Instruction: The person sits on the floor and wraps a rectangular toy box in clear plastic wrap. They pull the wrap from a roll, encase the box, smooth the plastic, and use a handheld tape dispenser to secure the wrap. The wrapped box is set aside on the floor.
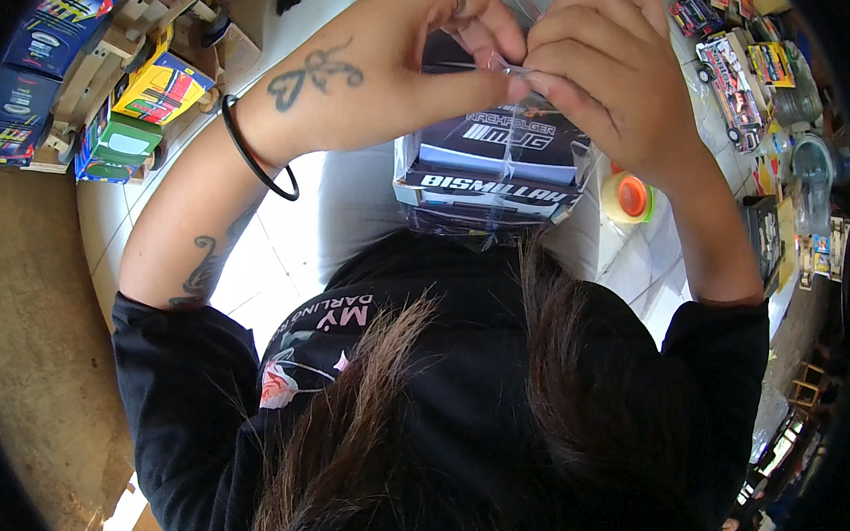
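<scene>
A black, box-shaped toy truck (495, 163) with white lettering and pale blue panels sits between my legs. Clear plastic film (579, 168) wraps it, catching the light in creases. Above its top my left hand (407, 75) comes in from the left, thumb and fingers pinching a gathered bit of the film. From the right, my right hand (612, 73) closes on the same gathered film, its fingertips meeting those of the left. The hands cover much of the truck's upper part, and its wheels are not visible.
A roll of orange-and-yellow tape (629, 197) lies on the white tiles right of the truck. Colourful wooden toy trucks (148, 93) stand at the left. More toys, including a white-and-black truck (733, 90), and clear plastic bottles (813, 177) crowd the right side.
</scene>
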`<action>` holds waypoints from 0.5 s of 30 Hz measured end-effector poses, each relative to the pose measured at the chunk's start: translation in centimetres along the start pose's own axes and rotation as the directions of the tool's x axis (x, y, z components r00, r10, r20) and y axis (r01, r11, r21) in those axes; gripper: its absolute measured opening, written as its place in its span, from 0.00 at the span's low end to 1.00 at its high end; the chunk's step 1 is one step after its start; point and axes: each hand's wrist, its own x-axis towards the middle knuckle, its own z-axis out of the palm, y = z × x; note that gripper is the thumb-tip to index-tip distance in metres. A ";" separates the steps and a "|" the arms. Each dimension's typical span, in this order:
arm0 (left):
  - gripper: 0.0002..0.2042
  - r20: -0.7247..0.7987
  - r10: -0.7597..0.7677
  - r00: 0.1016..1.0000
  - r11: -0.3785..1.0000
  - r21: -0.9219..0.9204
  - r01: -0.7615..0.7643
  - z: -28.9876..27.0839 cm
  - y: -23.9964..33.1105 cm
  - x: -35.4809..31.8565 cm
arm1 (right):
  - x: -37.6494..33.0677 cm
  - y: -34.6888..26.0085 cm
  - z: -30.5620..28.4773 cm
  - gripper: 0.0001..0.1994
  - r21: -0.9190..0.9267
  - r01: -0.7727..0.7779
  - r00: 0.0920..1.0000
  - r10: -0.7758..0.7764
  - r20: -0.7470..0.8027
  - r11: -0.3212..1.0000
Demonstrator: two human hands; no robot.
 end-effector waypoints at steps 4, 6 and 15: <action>0.07 0.017 0.048 0.999 0.860 0.508 -0.050 -1.4 0.6 -0.9 | 0.5 0.5 -0.9 0.06 0.195 -0.153 0.979 0.122 0.161 0.969; 0.05 0.024 0.073 0.997 0.865 0.497 -0.076 -1.7 0.7 -1.0 | 0.5 0.6 -1.1 0.06 0.221 -0.186 0.964 0.134 0.230 0.957; 0.08 -0.040 0.015 0.999 0.997 -0.077 -0.018 0.5 -0.9 0.3 | -0.5 1.1 0.1 0.07 0.316 -0.267 0.946 0.185 0.267 0.910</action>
